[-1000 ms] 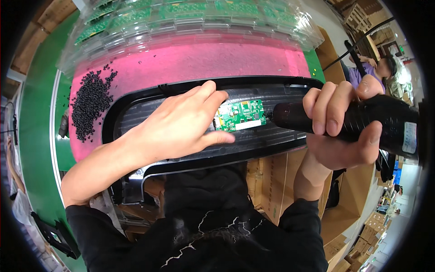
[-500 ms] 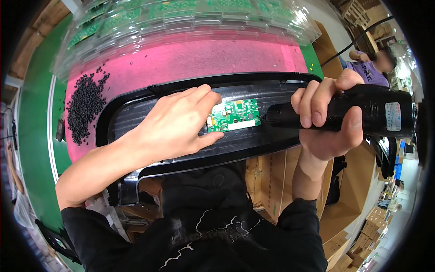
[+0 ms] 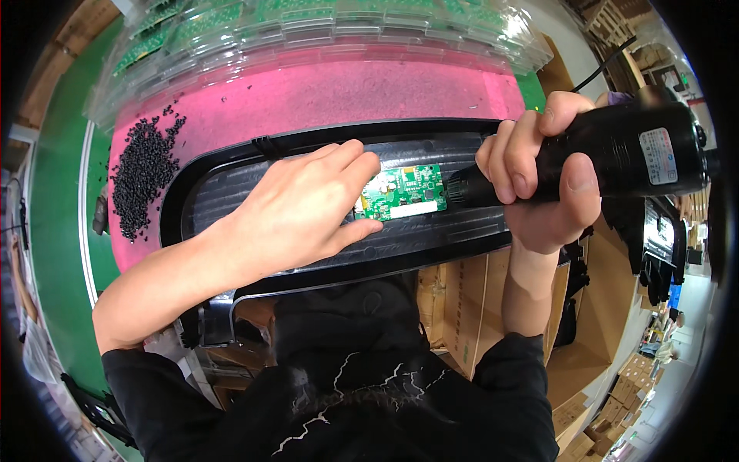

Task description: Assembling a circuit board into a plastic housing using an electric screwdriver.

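Note:
A green circuit board (image 3: 404,192) with a white strip along its near edge lies inside a long black plastic housing (image 3: 269,286). My left hand (image 3: 308,200) grips the board's left end, thumb at the near edge and fingers at the far edge, and hides that end. My right hand (image 3: 543,169) is wrapped round a black electric screwdriver (image 3: 616,158) held nearly level. Its ribbed dark nose points left and sits close to the board's right edge. Whether its tip touches the board I cannot tell.
On the pink mat (image 3: 323,92) a pile of small black screws (image 3: 145,177) lies at the left. Clear plastic trays (image 3: 331,38) of green boards are stacked at the back. Cardboard boxes (image 3: 477,308) stand below the table at right. A cable (image 3: 608,61) hangs at the upper right.
My right hand has brought the screwdriver slightly left and up, with the rear tilted higher. My left hand stays on the circuit board.

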Motion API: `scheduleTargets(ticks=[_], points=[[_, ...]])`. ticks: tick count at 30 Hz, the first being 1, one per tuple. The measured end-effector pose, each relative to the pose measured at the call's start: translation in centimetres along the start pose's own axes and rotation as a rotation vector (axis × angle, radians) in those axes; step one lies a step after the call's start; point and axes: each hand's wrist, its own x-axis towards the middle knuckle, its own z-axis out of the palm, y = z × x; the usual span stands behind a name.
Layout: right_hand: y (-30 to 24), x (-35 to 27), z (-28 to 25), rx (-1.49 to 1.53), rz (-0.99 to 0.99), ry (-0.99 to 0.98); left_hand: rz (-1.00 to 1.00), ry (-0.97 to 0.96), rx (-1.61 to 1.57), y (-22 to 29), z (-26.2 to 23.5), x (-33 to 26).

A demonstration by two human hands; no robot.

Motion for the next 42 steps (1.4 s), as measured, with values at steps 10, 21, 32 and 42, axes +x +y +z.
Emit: scheduleTargets(ticks=[10,21,32,42], points=[[0.4,0.0,0.3,-0.188,0.032,0.028,-0.064,-0.052,-0.019,0.1,-0.3,-0.3],[0.6,0.5,1.6,-0.294,0.005,-0.147,0.01,0.023,-0.029,-0.6,-0.6,-0.7],[0.6,0.2,0.8,0.001,0.054,-0.091,-0.01,-0.021,-0.05,-0.9,-0.4,-0.8],[-2.4,0.4,3.7,0.133,-0.156,-0.115,-0.042,0.071,-0.392,-0.7,-2.9,-0.3]])
